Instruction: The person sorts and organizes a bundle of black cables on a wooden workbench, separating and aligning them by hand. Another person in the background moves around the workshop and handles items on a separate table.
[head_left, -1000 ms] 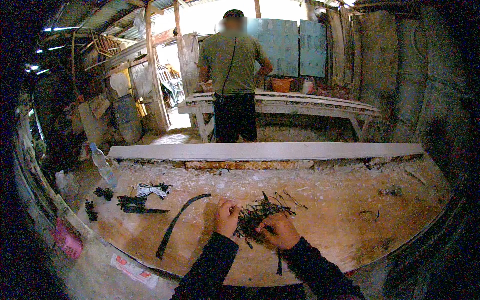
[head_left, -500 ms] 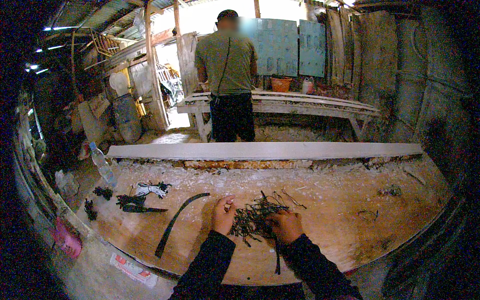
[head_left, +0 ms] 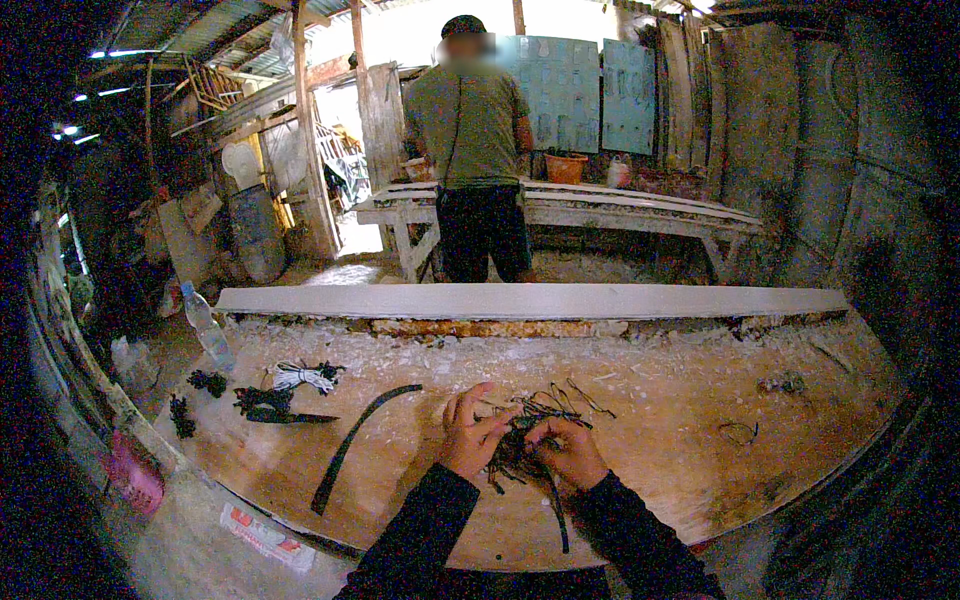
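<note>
A tangled heap of thin black cords (head_left: pixel 512 462) lies on the wooden tabletop in front of me. My left hand (head_left: pixel 470 435) reaches over its left side, fingers bent and their tips at the dark cord. Close beside it, my right hand (head_left: pixel 568 452) pinches a black cord above the heap. The fingertips of both hands nearly meet; exactly how the cord runs between them is too small to tell. A flat black strip (head_left: pixel 350 445) lies curved to the left. Farther left are a black-handled knife (head_left: pixel 290 418), a white cord bundle (head_left: pixel 303 377) and dark cord bundles (head_left: pixel 207 383).
A clear plastic bottle (head_left: pixel 205 325) stands at the table's far left corner. Along the far edge runs a pale raised board (head_left: pixel 530 301). A small cord loop (head_left: pixel 740 433) lies to the right. Beyond, a person (head_left: pixel 467 150) stands at a long bench (head_left: pixel 620 208).
My left hand has moved right and over the heap, its fingertips now close to the right hand's. My right hand has shifted little. The person beyond has moved slightly right.
</note>
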`<move>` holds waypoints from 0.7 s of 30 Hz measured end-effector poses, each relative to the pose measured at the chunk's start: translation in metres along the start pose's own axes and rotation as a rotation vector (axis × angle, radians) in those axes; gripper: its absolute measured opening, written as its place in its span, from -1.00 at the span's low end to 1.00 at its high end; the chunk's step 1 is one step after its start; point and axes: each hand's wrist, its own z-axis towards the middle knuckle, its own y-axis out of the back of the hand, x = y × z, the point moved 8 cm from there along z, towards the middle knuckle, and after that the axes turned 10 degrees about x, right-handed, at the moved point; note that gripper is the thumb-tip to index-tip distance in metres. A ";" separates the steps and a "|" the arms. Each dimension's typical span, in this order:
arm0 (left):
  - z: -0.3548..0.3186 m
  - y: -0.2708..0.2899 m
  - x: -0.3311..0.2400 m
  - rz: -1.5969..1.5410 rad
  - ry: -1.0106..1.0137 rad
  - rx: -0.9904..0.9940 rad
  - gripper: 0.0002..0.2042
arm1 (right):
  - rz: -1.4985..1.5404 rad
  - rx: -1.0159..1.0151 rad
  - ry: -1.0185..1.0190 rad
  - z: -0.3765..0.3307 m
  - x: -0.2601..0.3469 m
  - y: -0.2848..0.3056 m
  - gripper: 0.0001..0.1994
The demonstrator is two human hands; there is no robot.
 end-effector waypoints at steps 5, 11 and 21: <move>-0.002 0.000 0.012 -0.123 0.112 0.006 -0.80 | 0.315 0.067 0.091 0.003 -0.007 -0.007 -0.75; -0.007 0.009 0.038 -0.141 0.204 -0.177 -0.86 | 0.533 0.046 -0.156 -0.003 -0.013 -0.002 -0.77; -0.021 0.035 0.072 -0.316 0.362 -0.365 -0.88 | 0.413 -0.087 -0.250 -0.008 -0.026 0.034 -0.86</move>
